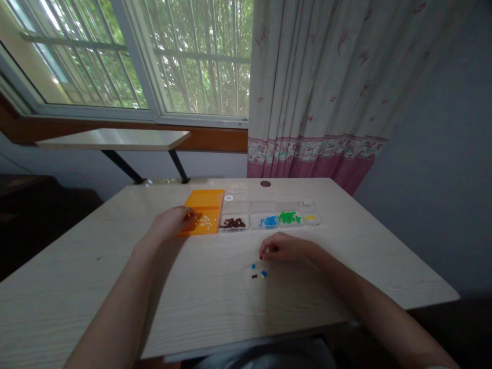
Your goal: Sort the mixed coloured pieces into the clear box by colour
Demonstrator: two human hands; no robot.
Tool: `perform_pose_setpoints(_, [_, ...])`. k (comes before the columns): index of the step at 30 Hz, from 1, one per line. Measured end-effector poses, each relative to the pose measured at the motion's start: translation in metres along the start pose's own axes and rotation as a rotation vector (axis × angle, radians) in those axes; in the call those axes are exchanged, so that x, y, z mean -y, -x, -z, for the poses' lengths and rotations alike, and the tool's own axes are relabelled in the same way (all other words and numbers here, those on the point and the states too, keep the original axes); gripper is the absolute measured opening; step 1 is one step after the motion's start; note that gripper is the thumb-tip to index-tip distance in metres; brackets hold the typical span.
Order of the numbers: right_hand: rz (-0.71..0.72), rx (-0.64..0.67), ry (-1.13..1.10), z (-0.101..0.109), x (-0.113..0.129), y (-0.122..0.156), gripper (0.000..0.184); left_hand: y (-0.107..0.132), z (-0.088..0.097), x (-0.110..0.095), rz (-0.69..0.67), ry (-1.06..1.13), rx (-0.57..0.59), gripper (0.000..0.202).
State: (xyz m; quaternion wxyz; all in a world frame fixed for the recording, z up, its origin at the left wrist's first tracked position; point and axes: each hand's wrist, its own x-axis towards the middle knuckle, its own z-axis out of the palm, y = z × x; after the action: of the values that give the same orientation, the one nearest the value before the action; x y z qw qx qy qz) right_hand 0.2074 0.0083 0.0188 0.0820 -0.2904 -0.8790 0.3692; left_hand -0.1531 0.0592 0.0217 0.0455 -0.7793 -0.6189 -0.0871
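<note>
My left hand (175,219) reaches into the orange box (207,197), its fingers curled at the left side of the small white pieces (205,221). What those fingertips hold, if anything, is hidden. Over the table in front of the clear box, my right hand (286,247) is closed in a pinch, with a small dark piece (261,258) showing at the fingertips. Just below it lie a small blue brick (253,266), a blue piece with a pale part (264,274) and a small brown brick (254,277).
Right of the orange box, a clear compartment box (248,221) holds brown pieces (233,223), blue pieces (269,221), green pieces (289,218) and yellow pieces (310,218). Its clear lid lies open behind. A raised shelf (126,138) stands at the back left of the table.
</note>
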Motion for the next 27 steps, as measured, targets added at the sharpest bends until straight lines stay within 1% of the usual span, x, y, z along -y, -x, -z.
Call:
perform_pose_setpoints(3, [-0.016,-0.025,-0.070,0.000,-0.002,0.000,0.019,0.000,0.001,-0.009,-0.038,0.028,-0.088,0.029])
perform_pose_setpoints(5, [-0.065,-0.053,-0.158,-0.002,-0.004,-0.002,0.020,0.000,0.003,-0.025,-0.082,0.062,-0.147,0.029])
perform_pose_setpoints(7, [-0.129,-0.091,-0.267,-0.005,-0.007,-0.005,0.024,0.003,0.005,-0.051,-0.170,0.146,-0.183,0.027])
perform_pose_setpoints(9, [-0.168,-0.150,-0.371,-0.008,-0.010,-0.009,0.029,0.009,0.005,-0.083,-0.258,0.269,-0.221,0.023])
perform_pose_setpoints(11, [-0.167,-0.219,-0.453,-0.010,-0.012,-0.013,0.034,0.017,0.002,-0.114,-0.395,0.397,-0.221,0.021])
perform_pose_setpoints(12, [-0.162,-0.246,-0.486,-0.011,-0.013,-0.014,0.036,0.021,0.000,-0.127,-0.452,0.450,-0.240,0.019])
perform_pose_setpoints(14, [-0.151,-0.272,-0.535,-0.011,-0.012,-0.017,0.039,0.028,-0.004,-0.147,-0.535,0.505,-0.253,0.017])
perform_pose_setpoints(15, [-0.147,-0.278,-0.553,-0.011,-0.011,-0.017,0.040,0.030,-0.006,-0.153,-0.556,0.512,-0.251,0.016])
perform_pose_setpoints(17, [-0.142,-0.275,-0.580,-0.011,-0.010,-0.017,0.041,0.033,-0.008,-0.158,-0.577,0.497,-0.235,0.015])
perform_pose_setpoints(20, [-0.140,-0.262,-0.594,-0.013,-0.009,-0.017,0.041,0.034,-0.008,-0.157,-0.588,0.474,-0.228,0.014])
perform_pose_setpoints(27, [-0.124,-0.282,-0.615,-0.019,-0.015,-0.019,0.042,0.035,-0.004,-0.158,-0.602,0.510,-0.290,0.014])
